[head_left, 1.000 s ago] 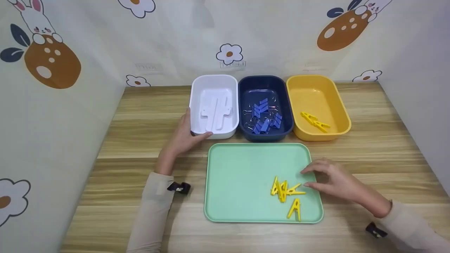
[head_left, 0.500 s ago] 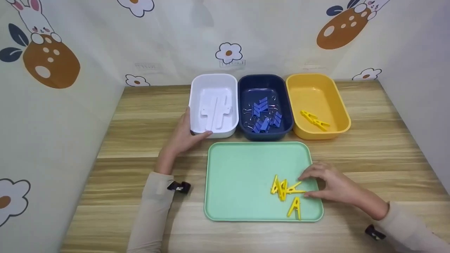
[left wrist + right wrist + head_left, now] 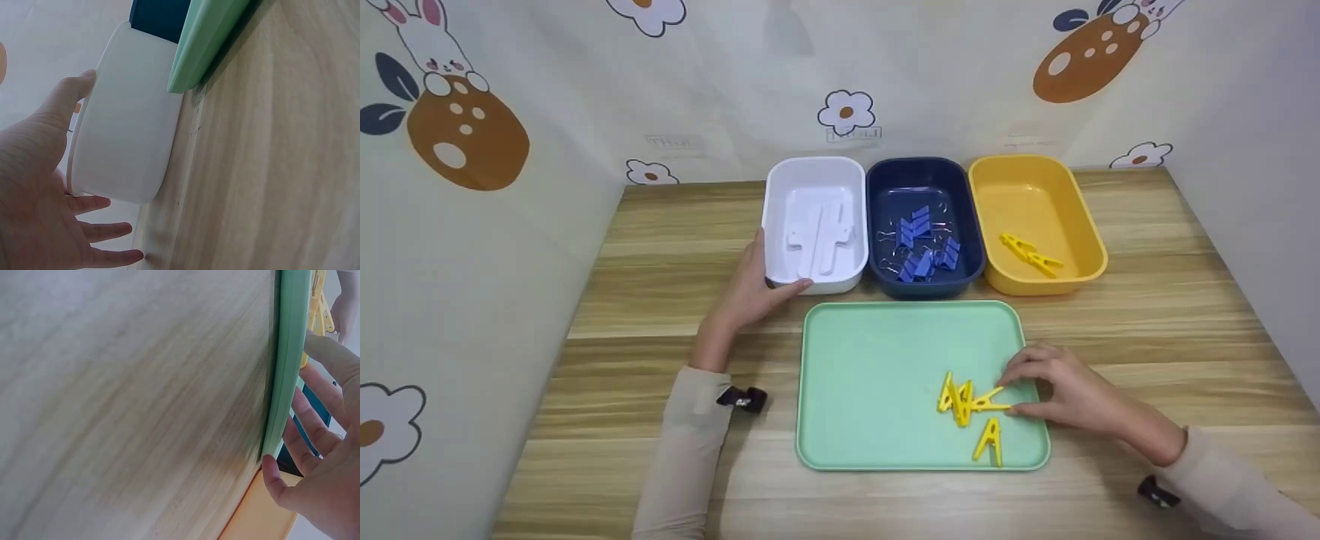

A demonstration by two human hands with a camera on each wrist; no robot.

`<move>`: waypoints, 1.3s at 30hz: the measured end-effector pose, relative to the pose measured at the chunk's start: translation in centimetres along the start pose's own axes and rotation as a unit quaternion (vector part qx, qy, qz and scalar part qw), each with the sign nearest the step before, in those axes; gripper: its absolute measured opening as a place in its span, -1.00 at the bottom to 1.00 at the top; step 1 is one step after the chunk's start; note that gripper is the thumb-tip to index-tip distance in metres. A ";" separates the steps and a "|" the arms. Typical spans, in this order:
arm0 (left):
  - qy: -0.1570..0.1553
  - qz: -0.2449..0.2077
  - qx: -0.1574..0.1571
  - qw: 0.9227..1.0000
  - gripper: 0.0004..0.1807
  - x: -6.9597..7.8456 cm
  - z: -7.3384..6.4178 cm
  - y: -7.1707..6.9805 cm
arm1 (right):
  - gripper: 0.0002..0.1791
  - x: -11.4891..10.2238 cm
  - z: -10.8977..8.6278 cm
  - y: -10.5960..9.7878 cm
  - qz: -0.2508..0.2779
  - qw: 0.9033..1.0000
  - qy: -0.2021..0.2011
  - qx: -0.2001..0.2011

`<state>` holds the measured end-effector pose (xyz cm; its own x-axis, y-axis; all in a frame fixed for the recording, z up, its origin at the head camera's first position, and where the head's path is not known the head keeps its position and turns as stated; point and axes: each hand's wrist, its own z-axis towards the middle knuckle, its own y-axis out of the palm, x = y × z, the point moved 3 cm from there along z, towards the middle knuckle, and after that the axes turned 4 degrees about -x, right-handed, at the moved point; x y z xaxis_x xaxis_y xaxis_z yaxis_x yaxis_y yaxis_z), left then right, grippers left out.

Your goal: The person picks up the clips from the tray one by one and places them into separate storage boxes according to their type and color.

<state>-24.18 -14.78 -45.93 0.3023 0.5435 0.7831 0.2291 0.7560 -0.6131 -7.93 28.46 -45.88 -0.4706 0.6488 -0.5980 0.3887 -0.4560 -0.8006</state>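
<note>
My left hand point(image 3: 750, 289) rests against the near left corner of a white bin point(image 3: 816, 169). Its thumb touches the rim, and the other fingers lie fairly straight along the side, as the left wrist view point(image 3: 42, 185) of the hand also shows. My right hand point(image 3: 1069, 390) reaches over the right edge of a green tray point(image 3: 870, 375). Thumb and index finger pinch the spread ends of a yellow clothespin point(image 3: 984, 403). Touching or close to it on the left are more yellow clothespins point(image 3: 960, 405). A separate clothespin point(image 3: 990, 441) lies nearer the front edge.
Beyond the tray, three bins stand side by side. The white one holds white flat-handled pieces point(image 3: 821, 240). Several blue binder clips point(image 3: 919, 255) lie in the navy bin point(image 3: 926, 169), and yellow clothespins point(image 3: 1030, 255) in the yellow bin point(image 3: 1035, 169). A patterned wall covering rises behind.
My right hand has moved slightly left and down, from beside the clothespin onto its ends. The left hand has stayed at the white bin.
</note>
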 end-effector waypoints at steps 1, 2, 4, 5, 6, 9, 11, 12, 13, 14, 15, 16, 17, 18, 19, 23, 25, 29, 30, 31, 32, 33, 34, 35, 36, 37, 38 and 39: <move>-0.002 0.001 -0.001 1.000 0.29 0.0 0.0 0.0 | -0.72 0.0 0.0 -0.1 0.004 1.000 0.004 -0.002; -0.004 0.002 -0.001 1.000 0.29 -0.1 0.0 0.0 | -0.73 0.0 0.0 -0.1 0.007 1.000 0.007 -0.003; -0.004 0.004 -0.001 1.000 0.30 -0.1 0.1 0.1 | -0.72 -0.1 0.0 -0.2 0.009 1.000 0.012 -0.005; -0.002 0.003 0.000 1.000 0.30 -0.1 0.1 0.1 | -0.72 -0.1 0.0 -0.3 0.007 1.000 0.012 -0.005; 0.000 0.002 0.000 1.000 0.30 -0.1 0.1 0.1 | -0.72 -0.1 0.0 -0.4 0.005 1.000 0.013 -0.002; 0.002 -0.002 0.002 1.000 0.30 -0.1 0.1 0.0 | -0.71 -0.2 0.0 -0.7 0.000 1.000 0.013 0.001; 0.003 -0.005 0.002 1.000 0.30 -0.1 0.1 0.0 | -0.71 -0.2 0.0 -0.9 -0.002 1.000 0.014 0.005; 0.002 -0.005 0.001 1.000 0.30 -0.1 0.1 0.0 | -0.70 -0.3 0.0 -1.0 -0.002 1.000 0.017 0.006; 0.002 -0.005 0.001 1.000 0.29 -0.1 0.1 0.0 | -0.70 -0.3 0.0 -1.1 -0.003 1.000 0.020 0.006; 0.001 -0.005 0.000 1.000 0.29 -0.1 0.1 0.0 | -0.70 -0.2 0.0 -1.2 -0.003 1.000 0.024 0.007; 0.000 -0.005 -0.001 1.000 0.29 -0.1 0.1 0.1 | -0.69 -0.2 0.0 -1.3 -0.003 1.000 0.027 0.008; -0.002 -0.003 -0.002 1.000 0.29 -0.1 0.1 0.1 | -0.69 -0.2 0.0 -1.4 -0.005 1.000 0.028 0.010; -0.006 -0.002 -0.003 1.000 0.30 -0.1 0.1 0.1 | -0.69 -0.2 0.0 -1.5 -0.006 0.999 0.031 0.010; -0.010 0.000 -0.004 1.000 0.30 -0.1 0.1 0.1 | -0.69 -0.2 0.1 -1.6 -0.007 0.999 0.033 0.012; -0.015 0.001 -0.005 1.000 0.31 -0.2 0.1 0.1 | -0.68 -0.2 0.1 -1.7 -0.009 0.999 0.033 0.015; -0.020 0.000 -0.007 1.000 0.30 -0.2 0.0 0.1 | -0.68 -0.3 0.3 -2.1 -0.027 0.999 0.028 0.032; -0.015 -0.004 -0.006 1.000 0.28 -0.2 -0.1 0.1 | -0.68 -0.2 0.4 -2.3 -0.032 0.998 0.032 0.040; -0.009 -0.009 -0.005 1.000 0.27 -0.3 -0.1 0.1 | -0.68 -0.1 0.5 -2.7 -0.023 0.997 0.055 0.047; -0.009 -0.009 -0.005 1.000 0.27 -0.3 -0.1 0.1 | -0.68 0.0 0.5 -2.8 -0.019 0.997 0.060 0.049; -0.010 -0.007 -0.005 1.000 0.27 -0.3 0.0 0.1 | -0.68 0.0 0.6 -2.9 -0.016 0.996 0.065 0.050; -0.011 -0.005 -0.006 1.000 0.28 -0.3 0.0 0.1 | -0.68 0.0 0.6 -3.1 -0.015 0.996 0.067 0.053; -0.012 -0.003 -0.006 1.000 0.28 -0.3 -0.1 0.1 | -0.68 0.0 0.7 -3.2 -0.014 0.996 0.069 0.056; -0.014 -0.002 -0.006 1.000 0.29 -0.3 -0.1 0.1 | -0.68 0.0 0.7 -3.4 -0.013 0.996 0.071 0.057; -0.016 0.000 -0.006 1.000 0.30 -0.3 0.0 0.1 | -0.68 0.0 0.7 -3.5 -0.014 0.996 0.071 0.060; -0.017 0.001 -0.006 1.000 0.30 -0.3 0.0 0.1 | -0.67 0.0 0.8 -3.7 -0.013 0.996 0.070 0.062; -0.018 0.002 -0.006 1.000 0.31 -0.3 0.0 0.1 | -0.67 0.0 0.9 -3.8 -0.012 0.995 0.071 0.064; -0.019 0.003 -0.006 1.000 0.32 -0.3 -0.1 0.1 | -0.67 0.0 0.9 -4.0 -0.012 0.995 0.070 0.066; -0.019 0.002 -0.006 1.000 0.32 -0.2 -0.1 0.1 | -0.67 0.0 1.0 -4.1 -0.011 0.995 0.070 0.067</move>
<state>-24.18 -14.85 -46.18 0.2685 0.5601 0.7837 0.2387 0.7495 -0.6175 -10.33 29.74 -42.64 -0.3582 0.7340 -0.5770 0.2654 -0.5125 -0.8167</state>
